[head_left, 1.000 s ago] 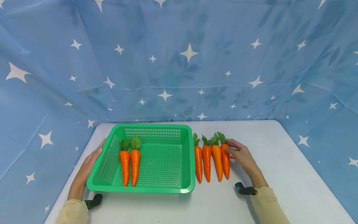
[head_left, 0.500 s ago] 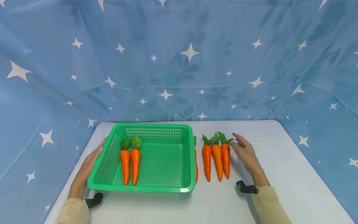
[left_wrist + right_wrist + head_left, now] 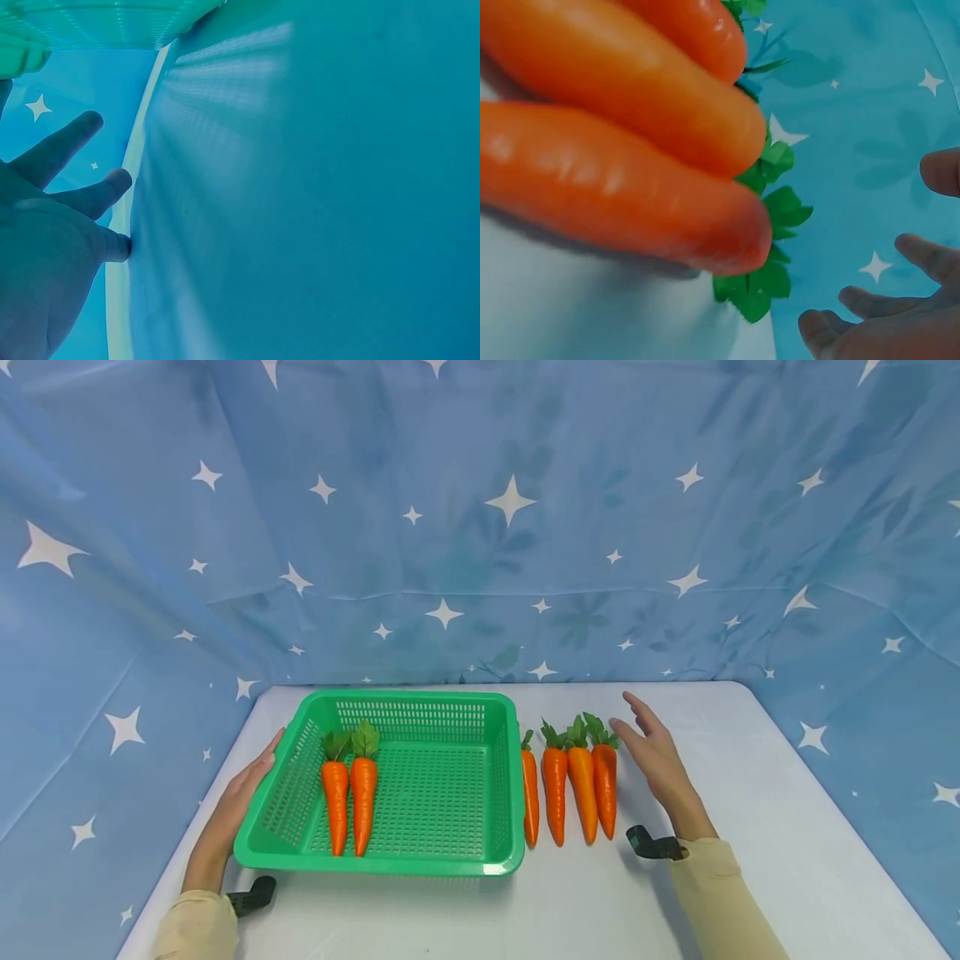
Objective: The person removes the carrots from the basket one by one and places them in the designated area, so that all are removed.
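We are seeing the basket partly hiding the carrot beside it, and the right wrist view's edge cropping the right hand.

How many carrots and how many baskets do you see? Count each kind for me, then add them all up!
Baskets: 1 (green)
Carrots: 6 (2 inside the basket, 4 beside it)
Total: 7
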A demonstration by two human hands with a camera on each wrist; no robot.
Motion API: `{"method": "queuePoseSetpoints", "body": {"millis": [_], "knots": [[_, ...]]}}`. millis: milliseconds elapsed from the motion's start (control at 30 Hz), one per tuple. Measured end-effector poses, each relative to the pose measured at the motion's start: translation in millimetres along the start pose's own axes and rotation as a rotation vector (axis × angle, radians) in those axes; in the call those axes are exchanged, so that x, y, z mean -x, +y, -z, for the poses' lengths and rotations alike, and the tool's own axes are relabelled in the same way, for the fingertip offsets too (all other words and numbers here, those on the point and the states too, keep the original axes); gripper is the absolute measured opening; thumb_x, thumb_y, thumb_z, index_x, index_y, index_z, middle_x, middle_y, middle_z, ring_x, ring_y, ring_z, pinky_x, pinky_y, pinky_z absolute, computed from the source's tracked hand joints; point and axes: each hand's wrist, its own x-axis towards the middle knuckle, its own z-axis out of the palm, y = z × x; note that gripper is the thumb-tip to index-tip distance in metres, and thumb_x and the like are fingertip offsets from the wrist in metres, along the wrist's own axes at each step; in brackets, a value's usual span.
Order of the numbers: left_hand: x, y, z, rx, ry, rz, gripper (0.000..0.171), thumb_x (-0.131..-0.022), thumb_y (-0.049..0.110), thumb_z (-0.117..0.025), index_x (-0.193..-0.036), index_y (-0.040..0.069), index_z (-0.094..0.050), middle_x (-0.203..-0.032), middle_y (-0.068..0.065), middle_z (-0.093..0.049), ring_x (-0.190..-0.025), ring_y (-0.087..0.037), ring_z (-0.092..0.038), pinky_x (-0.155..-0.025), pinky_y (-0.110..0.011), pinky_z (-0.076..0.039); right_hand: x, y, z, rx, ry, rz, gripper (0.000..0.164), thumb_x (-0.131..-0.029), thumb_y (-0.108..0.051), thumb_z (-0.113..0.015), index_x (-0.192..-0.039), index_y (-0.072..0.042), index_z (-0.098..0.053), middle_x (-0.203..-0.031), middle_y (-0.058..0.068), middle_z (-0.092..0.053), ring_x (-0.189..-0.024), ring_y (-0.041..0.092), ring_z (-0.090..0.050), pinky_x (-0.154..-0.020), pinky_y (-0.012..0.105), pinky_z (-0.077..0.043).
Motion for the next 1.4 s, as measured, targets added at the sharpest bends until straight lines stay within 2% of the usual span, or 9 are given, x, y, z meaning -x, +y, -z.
{"method": "queuePoseSetpoints", "body": {"millis": [467,867,1133,1400], "knots": [[2.9,0.6,0.4,-0.026,0.013,0.007,0.055,-0.121,0.029,-0.027,-0.174,0.018,-0.015,-0.178,0.007,-0.011,-0.146,0.016,-0.019,-0.106,-0.005,-0.027,-8,-34,-21,-0.155,-0.032,0.096,0.071,-0.110,-0.031,-0.059,-0.172,-0.013,-0.029,-0.176,0.018,-0.019,-0.161,0.042,-0.016,-0.124,0.065,-0.021],[1.2,0.3,-0.5,0.003,-0.006,-0.005,0.054,-0.121,0.028,-0.026,-0.174,0.018,-0.015,-0.178,0.009,-0.012,-0.147,0.016,-0.021,-0.106,-0.006,-0.029,-17,-69,-42,-0.175,-0.074,0.149,0.066,-0.111,-0.035,-0.059,-0.170,-0.018,-0.034,-0.175,0.014,-0.026,-0.160,0.037,-0.021,-0.124,0.064,-0.023],[-0.7,-1.8,-0.7,-0.013,-0.001,-0.013,0.055,-0.121,0.028,-0.025,-0.174,0.016,-0.015,-0.177,0.011,-0.014,-0.147,0.016,-0.021,-0.107,-0.006,-0.028,-20,-89,-55,-0.219,-0.111,0.181,0.064,-0.111,-0.035,-0.059,-0.169,-0.019,-0.038,-0.173,0.014,-0.030,-0.159,0.037,-0.025,-0.123,0.062,-0.026],[-1.4,-2.7,1.2,-0.023,0.001,-0.008,0.055,-0.121,0.028,-0.025,-0.174,0.018,-0.013,-0.179,0.005,-0.009,-0.148,0.014,-0.018,-0.107,-0.005,-0.026,-18,-109,-70,-0.236,-0.141,0.204,0.059,-0.112,-0.036,-0.058,-0.167,-0.024,-0.042,-0.169,0.009,-0.039,-0.156,0.030,-0.034,-0.122,0.058,-0.031]]}}
